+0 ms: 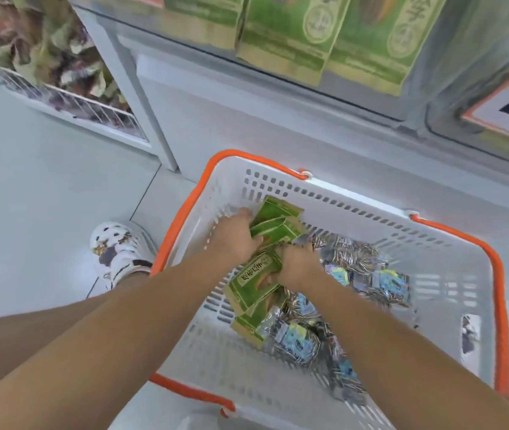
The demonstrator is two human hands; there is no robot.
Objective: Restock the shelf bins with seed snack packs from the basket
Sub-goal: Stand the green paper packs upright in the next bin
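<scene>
While both my hands, left point(235, 235) and right point(296, 265), curl around a loose stack of green seed packs point(273, 231) mid-frame inside the white basket point(451, 293), lifting unevenly could spill some.

Both forearms are bare, no sleeves showing; at the frame's left, one white clog point(119, 249) (decorated with small charms).
</scene>
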